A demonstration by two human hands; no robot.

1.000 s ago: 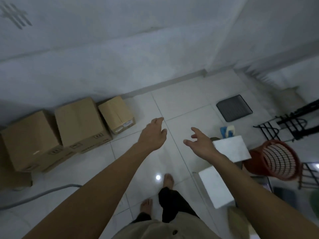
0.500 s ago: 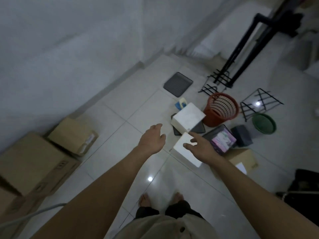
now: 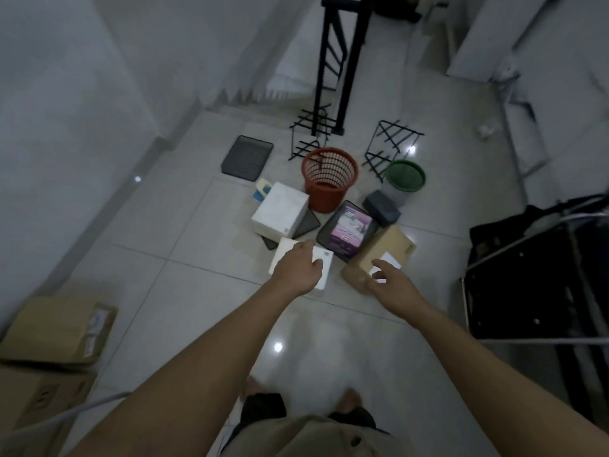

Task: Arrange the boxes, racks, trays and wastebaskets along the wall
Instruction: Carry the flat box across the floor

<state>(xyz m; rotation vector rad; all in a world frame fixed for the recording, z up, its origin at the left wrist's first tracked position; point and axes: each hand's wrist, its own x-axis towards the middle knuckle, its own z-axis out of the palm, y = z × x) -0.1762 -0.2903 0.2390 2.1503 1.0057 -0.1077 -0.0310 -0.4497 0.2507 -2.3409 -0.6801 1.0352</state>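
- Straight ahead on the floor, my left hand hangs over the flat white box, fingers loosely bent and holding nothing; I cannot tell whether it touches the lid.
- My right hand reaches with fingers spread and empty over the near end of the brown box, just beside the white one.
- That white box lies directly under my left hand, its long side running away from me and slightly right, so I judge the left hand nearer to it.
- Beyond it stand the taller white box, the red basket and the green basket.
- Both are well apart from the wall on my left, where cardboard boxes already sit; I judge the carry goes leftward.
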